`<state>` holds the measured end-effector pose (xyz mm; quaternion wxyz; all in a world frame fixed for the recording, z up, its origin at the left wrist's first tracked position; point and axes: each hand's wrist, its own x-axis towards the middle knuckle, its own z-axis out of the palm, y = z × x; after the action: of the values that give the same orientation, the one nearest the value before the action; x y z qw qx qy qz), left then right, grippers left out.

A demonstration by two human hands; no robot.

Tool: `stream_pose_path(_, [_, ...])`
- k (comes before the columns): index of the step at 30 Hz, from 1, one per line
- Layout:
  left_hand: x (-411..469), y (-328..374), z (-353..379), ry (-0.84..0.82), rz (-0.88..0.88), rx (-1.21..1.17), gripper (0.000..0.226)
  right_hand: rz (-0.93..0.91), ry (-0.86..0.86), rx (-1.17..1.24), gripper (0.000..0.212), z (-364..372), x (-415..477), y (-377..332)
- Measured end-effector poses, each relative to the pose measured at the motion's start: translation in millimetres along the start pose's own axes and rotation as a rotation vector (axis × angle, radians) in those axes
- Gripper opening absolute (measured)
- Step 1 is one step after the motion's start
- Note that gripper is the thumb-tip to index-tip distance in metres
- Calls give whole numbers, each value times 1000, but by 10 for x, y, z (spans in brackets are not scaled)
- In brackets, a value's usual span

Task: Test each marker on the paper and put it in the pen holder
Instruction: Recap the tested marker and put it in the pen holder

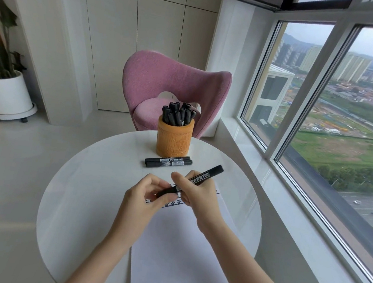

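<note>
Right fingers: the right hand has thumb and fingers curled tight round the middle of a black marker.
Left fingers: the left hand pinches the marker's lower end between thumb and fingertips; that tip is mostly covered, so I cannot tell whether a cap is on.
Marker: held in the air above the paper, slanting up and to the right, white label facing up.
Paper: a white sheet lies under both hands and reaches the near table edge; a row of black written strokes is partly hidden by the hands.
Table: round and white.
Loose markers: two markers lie side by side, touching, just beside the foot of the pen holder and beyond the hands.
Pen holder: a carved tan cup stands upright at the far side of the table.
Inside it: a bunch of markers, all black, standing on end.
Behind: a pink chair.
Left: a white plant pot on the floor.
Right: a large window.
</note>
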<state>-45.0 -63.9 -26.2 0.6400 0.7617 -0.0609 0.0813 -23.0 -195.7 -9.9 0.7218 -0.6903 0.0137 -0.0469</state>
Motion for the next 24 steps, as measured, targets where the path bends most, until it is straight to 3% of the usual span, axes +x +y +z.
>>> stream_pose_path(6, [-51, 44, 20, 69, 78, 24, 14, 19, 23, 43, 30, 100, -31, -8])
stream_pose_path(13, [12, 70, -44, 90, 185, 66, 12, 58, -151, 126, 48, 146, 10, -67])
stream_pose_path(18, [204, 154, -102, 132, 258, 155, 8, 147, -157, -23, 47, -1, 172, -137])
stream_pose_path(21, [382, 236, -142, 158, 277, 175, 5, 24, -2, -139, 40, -128, 348, -150])
stream_pose_path(24, [589, 345, -141, 177, 286, 189, 2, -299, 1, -417, 42, -213, 502, -163])
